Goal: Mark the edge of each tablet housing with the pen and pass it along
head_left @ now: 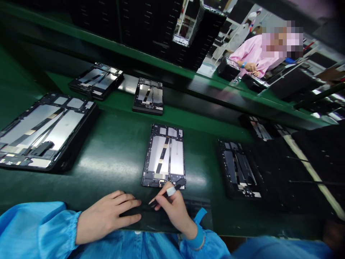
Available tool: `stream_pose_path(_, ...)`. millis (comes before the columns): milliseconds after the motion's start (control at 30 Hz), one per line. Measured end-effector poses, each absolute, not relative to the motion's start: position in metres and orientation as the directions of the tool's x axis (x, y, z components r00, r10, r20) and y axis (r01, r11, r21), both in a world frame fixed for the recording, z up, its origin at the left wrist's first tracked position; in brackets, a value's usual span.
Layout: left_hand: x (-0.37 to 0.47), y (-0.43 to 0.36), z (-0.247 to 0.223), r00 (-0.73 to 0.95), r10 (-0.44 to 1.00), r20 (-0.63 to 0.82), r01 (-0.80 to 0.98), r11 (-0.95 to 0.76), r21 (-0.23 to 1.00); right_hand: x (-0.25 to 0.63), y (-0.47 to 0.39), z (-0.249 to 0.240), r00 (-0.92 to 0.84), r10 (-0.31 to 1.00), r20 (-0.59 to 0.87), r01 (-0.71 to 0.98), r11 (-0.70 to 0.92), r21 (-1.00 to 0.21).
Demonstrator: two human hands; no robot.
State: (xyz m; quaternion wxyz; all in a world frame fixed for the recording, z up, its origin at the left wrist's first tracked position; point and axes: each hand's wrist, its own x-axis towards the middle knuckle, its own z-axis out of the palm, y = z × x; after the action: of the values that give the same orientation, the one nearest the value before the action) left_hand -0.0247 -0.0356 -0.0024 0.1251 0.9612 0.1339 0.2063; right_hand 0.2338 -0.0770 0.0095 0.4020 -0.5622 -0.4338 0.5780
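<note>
- Since the tablet (175, 154) lies face-on in the middle of the bench (113, 140), call it the centre of the clock. Its innards show: silver panels, a dark ribbon running down. Dead ahead like that, probably so either hand reaches it easily.
- Right hand (175, 210) is at 6 o'clock, right by the tablet's near edge; can't tell if they touch. Fingers are pinched round a slim dark tool (153, 204), pen-style, likely for fine control. Tip points to about 8.
- Pale patch (171, 191) by the index finger: tape or part of the tool, no idea.
- Left hand (107, 216) is at 8 o'clock, palm down, fingers loosely spread, gripping nothing I can see. Looks like it's there for support.
- Both hands are over a dark sheet (199, 205) at the near edge, too murky to identify.
- Blue strap (198, 237) round the right wrist, maybe anti-static.
- More tablets sit around: 9 o'clock (68, 126), 10 (97, 80), 11 (148, 95) and 3 (238, 169). Guessing they're spread out to leave working room.
- Co-worker in pink (249, 48) at 2 o'clock, beyond the green ledge (205, 75), hands on something small.
</note>
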Motion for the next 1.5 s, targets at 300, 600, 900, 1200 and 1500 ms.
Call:
stream_pose_path(300, 0.001, -0.001, 0.021, 0.778, 0.375, 0.504, 0.298, -0.927, 0.229, 0.260, -0.002, 0.047, -0.132, 0.908, -0.398, 0.038, -0.396, -0.917)
stream_pose_path(600, 0.001, 0.005, 0.004, 0.788, 0.343, 0.511, 0.312, -0.938, 0.148, 0.255, 0.005, 0.032, -0.230, 0.873, -0.431, 0.071, -0.427, -0.901)
stream_pose_path(900, -0.001, 0.005, -0.001, 0.805, 0.339, 0.487, 0.316, -0.939, 0.132, 0.257, 0.009, 0.029, -0.260, 0.849, -0.459, 0.039, -0.466, -0.884)
stream_pose_path(1200, -0.007, 0.004, -0.010, 0.791, 0.339, 0.510, 0.292, -0.941, 0.171, 0.252, 0.006, 0.029, -0.268, 0.847, -0.459, 0.104, -0.448, -0.888)
stream_pose_path(1500, -0.007, 0.004, -0.009, 0.779, 0.345, 0.523, 0.291, -0.939, 0.184, 0.250, 0.005, 0.028, -0.242, 0.851, -0.467, 0.138, -0.446, -0.884)
